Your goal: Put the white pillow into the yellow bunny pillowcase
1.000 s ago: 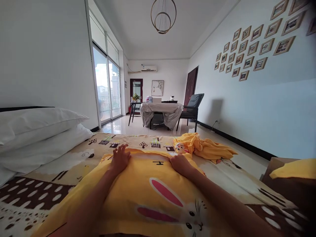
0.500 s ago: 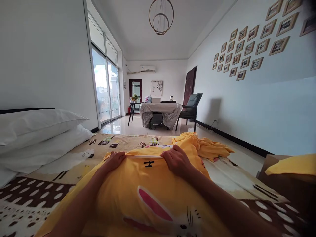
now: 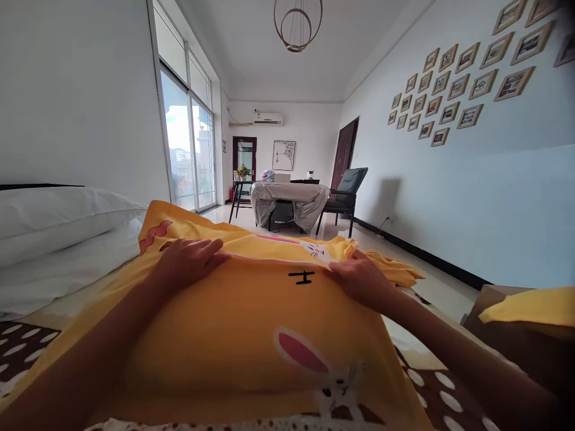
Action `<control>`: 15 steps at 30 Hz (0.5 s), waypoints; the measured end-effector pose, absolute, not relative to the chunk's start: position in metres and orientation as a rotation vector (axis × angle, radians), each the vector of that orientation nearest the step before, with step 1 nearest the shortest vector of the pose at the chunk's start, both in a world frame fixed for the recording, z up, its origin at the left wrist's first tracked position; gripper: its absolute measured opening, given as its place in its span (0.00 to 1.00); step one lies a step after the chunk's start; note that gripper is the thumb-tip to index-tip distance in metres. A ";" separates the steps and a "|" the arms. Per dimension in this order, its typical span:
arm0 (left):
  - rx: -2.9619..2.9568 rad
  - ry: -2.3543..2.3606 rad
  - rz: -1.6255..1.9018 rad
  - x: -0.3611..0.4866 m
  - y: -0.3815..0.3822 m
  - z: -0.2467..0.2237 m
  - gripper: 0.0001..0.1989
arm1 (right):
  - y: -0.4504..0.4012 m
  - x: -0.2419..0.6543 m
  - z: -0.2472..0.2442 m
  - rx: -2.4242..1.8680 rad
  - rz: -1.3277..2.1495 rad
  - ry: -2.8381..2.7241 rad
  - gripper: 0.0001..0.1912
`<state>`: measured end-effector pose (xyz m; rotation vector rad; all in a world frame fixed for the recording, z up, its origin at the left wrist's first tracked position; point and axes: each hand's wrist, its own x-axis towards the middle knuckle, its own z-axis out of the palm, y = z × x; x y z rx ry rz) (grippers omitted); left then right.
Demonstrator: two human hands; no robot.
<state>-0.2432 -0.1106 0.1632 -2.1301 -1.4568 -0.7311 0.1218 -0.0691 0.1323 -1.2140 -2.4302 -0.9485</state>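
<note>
A yellow cloth (image 3: 251,323) with a white rabbit print and a black letter H spreads between my forearms, its upper edge lifted. My left hand (image 3: 194,258) is closed on that edge at the left, its fingers pressed together over the fabric. On the other side of the letter H, my right hand (image 3: 357,276) pinches the same edge, which is stretched between both hands. Beyond the edge, more of the yellow fabric stands up, with a red squiggle at the left and another rabbit face near my right hand.
White pillows (image 3: 58,239) are stacked at the left of the patterned bed sheet (image 3: 22,353). A brown box (image 3: 494,302) with yellow cloth over it stands at the right. Farther back are a covered table (image 3: 290,191) and a black chair (image 3: 348,194).
Both hands have moved farther apart, pulling the edge wider. The far part of the yellow cloth has risen on the left, and the near part now looks smoother. The camera view has shifted slightly.
</note>
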 end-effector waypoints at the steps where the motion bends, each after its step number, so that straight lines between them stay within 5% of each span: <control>1: -2.155 -1.444 -0.688 -0.245 -0.113 0.165 0.24 | -0.069 0.124 0.137 -1.161 -0.985 -2.351 0.23; 8: -2.338 -1.521 -0.505 -0.253 -0.100 0.121 0.27 | -0.053 0.125 0.118 -0.979 -0.858 -2.192 0.23; 15: -2.601 -2.076 -0.701 -0.247 -0.080 0.013 0.26 | -0.038 0.090 -0.002 -1.419 -0.160 -2.163 0.24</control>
